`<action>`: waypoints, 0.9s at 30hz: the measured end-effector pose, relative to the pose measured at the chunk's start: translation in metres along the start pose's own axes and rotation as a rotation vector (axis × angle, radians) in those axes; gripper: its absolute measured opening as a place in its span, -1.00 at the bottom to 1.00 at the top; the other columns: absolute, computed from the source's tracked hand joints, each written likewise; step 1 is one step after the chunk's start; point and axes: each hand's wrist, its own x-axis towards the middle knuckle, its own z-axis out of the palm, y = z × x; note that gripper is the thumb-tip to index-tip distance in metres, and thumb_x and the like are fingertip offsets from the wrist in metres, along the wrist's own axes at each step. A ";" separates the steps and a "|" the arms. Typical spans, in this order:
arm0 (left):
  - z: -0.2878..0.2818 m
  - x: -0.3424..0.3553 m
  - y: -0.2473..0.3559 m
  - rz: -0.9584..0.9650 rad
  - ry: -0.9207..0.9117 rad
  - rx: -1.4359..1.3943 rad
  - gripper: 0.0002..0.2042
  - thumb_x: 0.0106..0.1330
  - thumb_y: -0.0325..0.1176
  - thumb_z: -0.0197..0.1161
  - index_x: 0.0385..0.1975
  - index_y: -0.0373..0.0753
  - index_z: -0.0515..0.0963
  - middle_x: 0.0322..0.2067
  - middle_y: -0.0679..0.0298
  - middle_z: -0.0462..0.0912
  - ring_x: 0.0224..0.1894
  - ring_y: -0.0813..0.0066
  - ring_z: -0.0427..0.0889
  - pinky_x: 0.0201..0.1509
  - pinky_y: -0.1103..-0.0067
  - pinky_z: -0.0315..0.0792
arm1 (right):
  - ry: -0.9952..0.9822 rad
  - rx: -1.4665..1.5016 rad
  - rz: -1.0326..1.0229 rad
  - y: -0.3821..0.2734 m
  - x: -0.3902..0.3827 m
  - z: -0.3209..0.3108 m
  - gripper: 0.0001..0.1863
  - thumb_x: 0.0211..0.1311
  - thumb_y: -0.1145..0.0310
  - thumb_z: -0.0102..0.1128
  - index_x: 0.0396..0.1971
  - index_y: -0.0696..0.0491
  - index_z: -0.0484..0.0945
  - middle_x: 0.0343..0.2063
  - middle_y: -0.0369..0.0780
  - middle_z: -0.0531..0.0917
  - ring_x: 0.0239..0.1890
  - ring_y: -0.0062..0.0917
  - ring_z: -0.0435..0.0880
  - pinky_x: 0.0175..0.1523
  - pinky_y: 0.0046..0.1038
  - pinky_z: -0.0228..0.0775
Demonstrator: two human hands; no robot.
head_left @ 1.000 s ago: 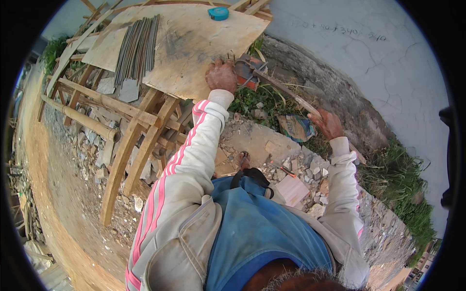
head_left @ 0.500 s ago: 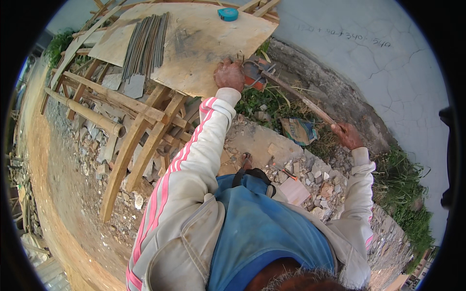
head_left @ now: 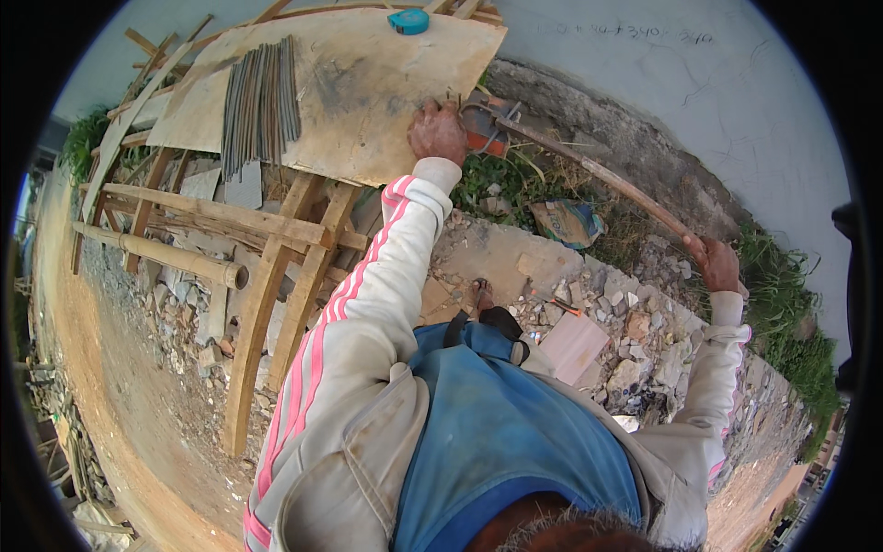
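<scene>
My left hand (head_left: 437,133) is closed at the right edge of a plywood board (head_left: 359,101), beside a grey and orange metal fixture (head_left: 486,135); short metal pieces poke up past its fingers, and what it grips is hidden. A long brown bar (head_left: 625,191) runs from the fixture down to the right, with my right hand (head_left: 717,262) closed on its far part. A bundle of thin metal rods (head_left: 258,101) lies on the board, and a teal tape measure (head_left: 407,21) sits near its back edge.
Wooden trestles (head_left: 290,248) and a bamboo pole (head_left: 184,253) stand at the left over rubble (head_left: 625,340). A cracked grey wall (head_left: 717,101), weeds (head_left: 782,304) and a crumpled sack (head_left: 566,221) are at the right. A pink board (head_left: 570,345) and an orange-handled tool (head_left: 563,305) lie by my foot.
My right hand has moved right and downward with the bar, which now slopes farther out from the fixture. My left hand stays at the board's edge.
</scene>
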 end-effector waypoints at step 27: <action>0.002 -0.084 0.117 1.222 -0.237 -0.481 -0.48 0.11 0.32 0.16 -0.49 -0.09 0.57 -0.50 0.37 0.56 -0.29 0.42 0.52 -0.03 0.44 0.29 | 0.050 0.078 0.434 -0.144 -0.169 0.057 -0.32 0.20 -0.37 0.07 -0.30 0.06 0.65 -0.60 -0.01 0.63 -0.49 -0.07 0.67 -0.40 -0.13 0.45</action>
